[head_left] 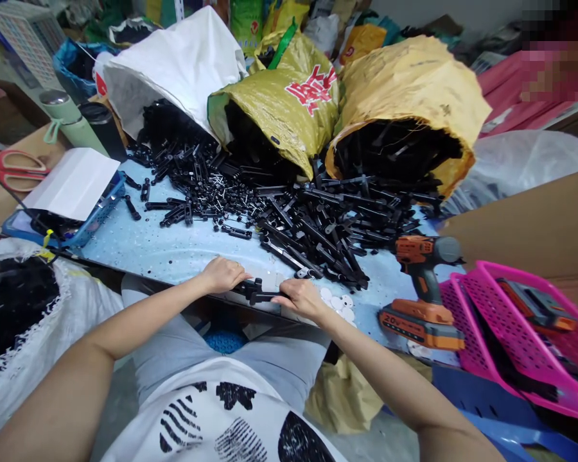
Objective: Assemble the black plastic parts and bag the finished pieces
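Observation:
At the table's near edge, my left hand (224,274) and my right hand (301,297) are both closed on a black plastic bracket-like part (264,296). Its middle shows between them; the ends are covered by my fingers. Beyond my hands lies a heap of long black plastic arms (327,237), with smaller black links (178,208) to its left. Small silvery pins or screws (216,192) are scattered among the pieces. Several white round discs (340,305) rest just right of my right hand.
A white sack (173,64), an olive sack (270,115) and a yellow sack (409,83) spill black parts onto the blue table (120,247). An orange cordless drill (424,289) stands at right, beside pink baskets (515,321). Red-handled scissors (22,170) and a blue basket (96,221) are left.

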Demonstrator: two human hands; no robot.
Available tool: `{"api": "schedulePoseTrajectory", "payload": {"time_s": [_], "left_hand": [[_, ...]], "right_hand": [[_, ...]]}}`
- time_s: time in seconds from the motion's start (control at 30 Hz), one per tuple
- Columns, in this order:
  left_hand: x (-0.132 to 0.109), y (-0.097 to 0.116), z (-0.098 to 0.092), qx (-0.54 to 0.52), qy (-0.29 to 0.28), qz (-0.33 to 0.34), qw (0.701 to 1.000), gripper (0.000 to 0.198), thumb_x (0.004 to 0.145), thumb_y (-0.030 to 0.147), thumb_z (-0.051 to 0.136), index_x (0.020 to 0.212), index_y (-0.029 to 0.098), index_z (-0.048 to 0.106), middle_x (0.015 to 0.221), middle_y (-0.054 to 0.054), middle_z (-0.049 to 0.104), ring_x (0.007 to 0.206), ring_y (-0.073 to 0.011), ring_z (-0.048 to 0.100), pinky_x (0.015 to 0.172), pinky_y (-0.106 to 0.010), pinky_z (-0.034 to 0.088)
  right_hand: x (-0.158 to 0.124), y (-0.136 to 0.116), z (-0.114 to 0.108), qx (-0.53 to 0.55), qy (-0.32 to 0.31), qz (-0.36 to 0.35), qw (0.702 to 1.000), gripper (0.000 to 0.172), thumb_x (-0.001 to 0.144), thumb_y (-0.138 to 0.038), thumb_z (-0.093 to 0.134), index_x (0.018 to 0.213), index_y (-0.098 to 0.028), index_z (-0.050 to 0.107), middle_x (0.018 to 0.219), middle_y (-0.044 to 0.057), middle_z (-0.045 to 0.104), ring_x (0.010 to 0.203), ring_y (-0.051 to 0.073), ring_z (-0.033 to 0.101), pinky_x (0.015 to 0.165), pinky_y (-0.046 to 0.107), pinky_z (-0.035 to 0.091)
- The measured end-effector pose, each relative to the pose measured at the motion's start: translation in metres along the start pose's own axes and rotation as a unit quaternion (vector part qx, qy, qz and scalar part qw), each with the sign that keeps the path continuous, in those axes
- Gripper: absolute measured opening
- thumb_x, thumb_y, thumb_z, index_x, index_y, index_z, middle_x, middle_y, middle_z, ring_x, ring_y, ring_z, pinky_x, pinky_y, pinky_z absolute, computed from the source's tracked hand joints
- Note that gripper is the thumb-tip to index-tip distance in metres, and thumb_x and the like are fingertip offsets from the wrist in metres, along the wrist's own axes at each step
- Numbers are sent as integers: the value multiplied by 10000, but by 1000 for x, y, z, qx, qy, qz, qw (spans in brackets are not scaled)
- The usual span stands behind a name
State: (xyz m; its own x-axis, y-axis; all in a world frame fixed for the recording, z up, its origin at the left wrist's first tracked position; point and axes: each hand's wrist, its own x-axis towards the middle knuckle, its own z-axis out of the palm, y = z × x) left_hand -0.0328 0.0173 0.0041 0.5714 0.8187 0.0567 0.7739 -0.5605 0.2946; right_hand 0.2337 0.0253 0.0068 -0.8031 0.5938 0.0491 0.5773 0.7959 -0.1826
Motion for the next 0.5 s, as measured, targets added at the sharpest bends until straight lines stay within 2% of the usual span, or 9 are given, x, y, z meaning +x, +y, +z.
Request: {"api": "schedulePoseTrajectory", "payload": {"time_s": [0.1,0.17,0.23,0.3,0.4,0.47,0.5], "left_hand": [[-11,10,-9,-14,73,17,997,541,963,436,278,659,138,613,655,-73,636,587,-151,569,518,-248,329],[-24,26,-23,-85,109,83,987,563,968,439,248,603,149,565,580,-50,593,512,-126,520,494,-244,323],[-39,51,-39,-195,146,156,957,570,973,442,209,598,157,530,534,-28,545,471,-107,476,482,-235,329],[-54,79,-52,-290,199,173,920,578,969,472,175,615,160,509,513,-21,499,467,-109,451,477,-238,330],[-68,114,-57,-395,251,149,871,554,975,450,151,629,165,477,496,-14,469,464,-105,446,480,-239,332],[-71,127,-52,-428,274,152,848,551,973,456,135,643,174,473,498,-11,480,461,-106,460,487,-245,354],[-71,130,-47,-428,294,152,841,559,966,480,126,663,181,488,502,-8,482,458,-110,463,481,-251,365]], "right_hand": [[-5,-14,-26,44,43,-37,997,612,925,-594,224,608,-158,515,561,32,512,523,112,442,539,258,246],[-10,-29,-46,126,72,-87,986,603,940,-567,201,600,-167,497,535,20,477,511,113,427,530,260,258],[-14,-48,-63,232,93,-149,957,620,937,-581,153,594,-180,478,508,10,442,493,118,412,515,268,265],[-17,-67,-71,325,106,-189,921,616,926,-607,149,586,-195,455,482,0,407,471,122,391,496,278,261],[-15,-97,-54,428,120,-218,869,584,929,-599,149,579,-214,415,462,-10,383,442,121,381,477,284,270],[-8,-116,-26,474,157,-247,831,614,894,-652,88,576,-225,395,470,-8,396,434,119,395,475,282,304],[-3,-124,-9,483,198,-247,816,645,852,-710,61,582,-230,396,489,-3,411,441,121,409,484,285,330]]}}
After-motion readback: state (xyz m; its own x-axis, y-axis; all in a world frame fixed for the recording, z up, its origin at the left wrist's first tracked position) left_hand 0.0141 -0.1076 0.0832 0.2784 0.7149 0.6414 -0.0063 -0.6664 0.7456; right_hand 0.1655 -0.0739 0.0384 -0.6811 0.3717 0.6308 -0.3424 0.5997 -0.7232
